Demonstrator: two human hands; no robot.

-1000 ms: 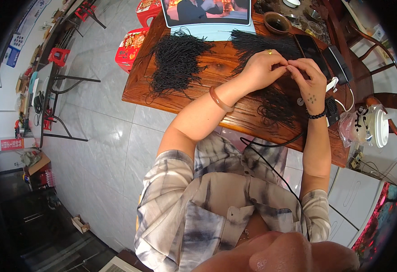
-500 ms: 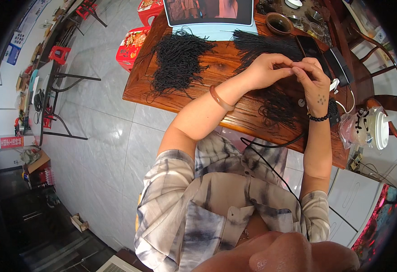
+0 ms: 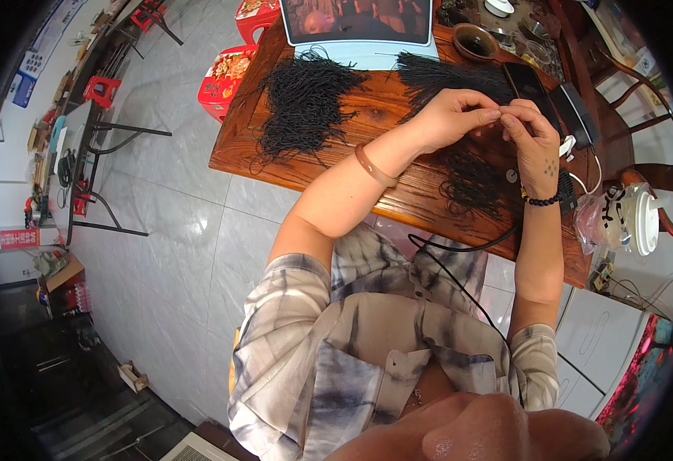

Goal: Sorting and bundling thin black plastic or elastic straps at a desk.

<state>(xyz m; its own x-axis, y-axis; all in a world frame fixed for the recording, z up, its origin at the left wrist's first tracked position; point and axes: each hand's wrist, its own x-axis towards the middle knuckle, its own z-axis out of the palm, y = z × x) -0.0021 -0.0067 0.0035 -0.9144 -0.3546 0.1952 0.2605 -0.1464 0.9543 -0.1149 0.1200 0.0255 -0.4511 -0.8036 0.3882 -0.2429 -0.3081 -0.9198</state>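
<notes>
My left hand (image 3: 459, 117) and my right hand (image 3: 534, 142) meet above the right part of the wooden table (image 3: 382, 115), thumbs and forefingers pinched tip to tip. Whatever lies between the fingertips is too small to make out. Under and beside the hands are bundles of thin black cords: a straight bunch (image 3: 448, 79) just beyond the left hand, and a looser tangle (image 3: 474, 184) below the hands near the table's front edge. A large heap of knotted-looking black cords (image 3: 305, 107) lies to the left of my left forearm.
A tablet (image 3: 355, 21) showing a video stands at the back. Right of the hands are a dark phone (image 3: 527, 83), a black box (image 3: 573, 111) with a white cable, and a lidded cup (image 3: 645, 223) in plastic. A brown bowl (image 3: 474, 41) sits behind; a black cable (image 3: 467, 247) crosses the front edge.
Both hands keep their pinch, and the fingertips have shifted very slightly. The picture on the tablet has changed.
</notes>
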